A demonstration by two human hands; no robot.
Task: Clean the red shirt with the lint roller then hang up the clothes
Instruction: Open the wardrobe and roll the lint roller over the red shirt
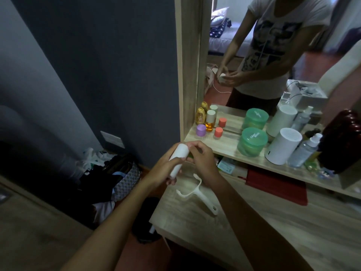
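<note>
A white lint roll (178, 158) is held upright and tilted above the wooden dresser top (263, 231). My left hand (166, 170) is wrapped around its lower half. My right hand (201, 155) pinches at the roll's upper end, fingers curled on it. The white roller handle with its forked frame (199, 194) lies flat on the dresser just below my hands, with no roll in it. No red shirt is in view.
A raised shelf (230, 145) before the mirror (273, 45) carries small bottles, two green tubs (252, 141), a white cylinder (283, 146) and a spray bottle. A red folder (277, 184) lies under the shelf. Bags (109, 173) sit on the floor at the left.
</note>
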